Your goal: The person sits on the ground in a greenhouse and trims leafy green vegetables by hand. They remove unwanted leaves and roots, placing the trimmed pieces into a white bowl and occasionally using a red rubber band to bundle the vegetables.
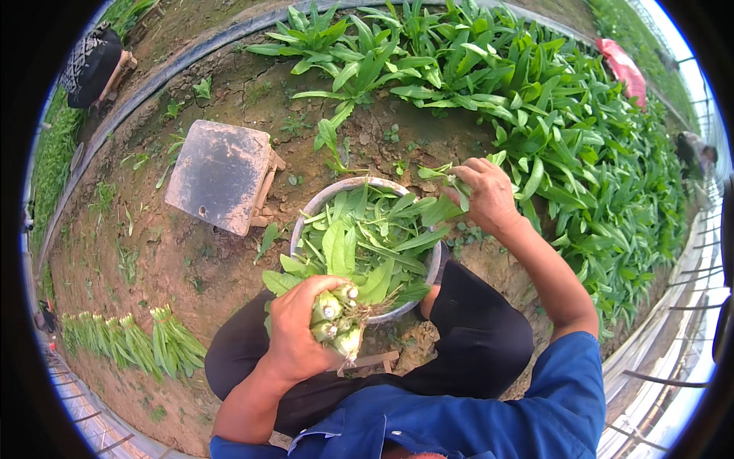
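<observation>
My left hand [292, 330] is closed round a bunch of leafy lettuce stalks [330, 312]. Their pale cut ends and a few thin roots face up toward me, while the leaves point away over a round tub [316, 200]. Loose green leaves [367, 218] fill much of that tub, which stands between my knees. Beyond its right rim, my right hand [491, 193] is raised with the fingers closed on a few green leaves [442, 206]. Part of the bunch is hidden behind my left palm.
A worn low stool [222, 172] stands left of the tub. Dense leafy plants [581, 153] grow from far middle round to the right. Tied bundles [172, 344] lie at lower left. A pink sack [623, 69] sits far right; another person [699, 157] is at the right edge.
</observation>
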Demonstrator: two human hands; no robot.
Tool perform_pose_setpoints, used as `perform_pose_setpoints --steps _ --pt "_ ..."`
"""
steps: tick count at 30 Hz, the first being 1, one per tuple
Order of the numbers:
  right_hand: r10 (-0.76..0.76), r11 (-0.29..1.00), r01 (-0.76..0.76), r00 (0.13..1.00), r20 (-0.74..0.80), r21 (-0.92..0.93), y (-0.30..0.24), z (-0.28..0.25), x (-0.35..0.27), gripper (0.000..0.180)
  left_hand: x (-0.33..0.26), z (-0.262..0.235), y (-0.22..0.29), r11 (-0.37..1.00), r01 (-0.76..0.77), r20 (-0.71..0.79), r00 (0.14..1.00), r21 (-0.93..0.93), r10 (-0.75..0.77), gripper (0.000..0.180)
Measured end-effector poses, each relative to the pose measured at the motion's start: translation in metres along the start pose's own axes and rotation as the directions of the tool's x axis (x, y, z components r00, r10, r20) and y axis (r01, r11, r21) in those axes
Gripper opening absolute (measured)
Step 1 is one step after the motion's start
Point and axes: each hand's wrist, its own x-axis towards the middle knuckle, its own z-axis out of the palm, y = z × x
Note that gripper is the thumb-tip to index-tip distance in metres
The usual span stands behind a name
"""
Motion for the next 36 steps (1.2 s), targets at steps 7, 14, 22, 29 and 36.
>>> perform_pose_setpoints --steps 7,14,22,29,36 --pt "-0.105 0.938 0.144 0.985 -0.135 0.316 -0.099 -0.056 0.010 0.025 0.000 0.032 -0.004 0.976 -0.173 -0.140 0.972 0.135 0.192 0.058" --pt "0.091 0.896 -0.027 0.988 -0.124 0.444 -0.176 -0.082 -0.011 0.021 -0.004 0.042 -0.014 0.920 -0.230 -0.210 0.929 0.316 0.304 0.053" --pt "0.219 0.557 0.000 0.965 -0.146 0.831 -0.178 -0.033 -0.017 0.011 -0.009 0.021 -0.017 0.833 -0.261 -0.261 0.867 0.488 0.425 0.048" --pt "0.303 0.811 -0.153 0.935 -0.182 0.564 -0.174 -0.053 0.008 0.013 -0.017 0.001 -0.037 0.977 -0.177 -0.159 0.968 0.118 0.194 0.054" --pt "0.227 0.919 -0.170 0.965 -0.128 0.355 -0.156 -0.052 0.011 0.021 -0.025 -0.020 -0.037 0.951 0.026 0.006 1.000 -0.308 -0.025 0.049"
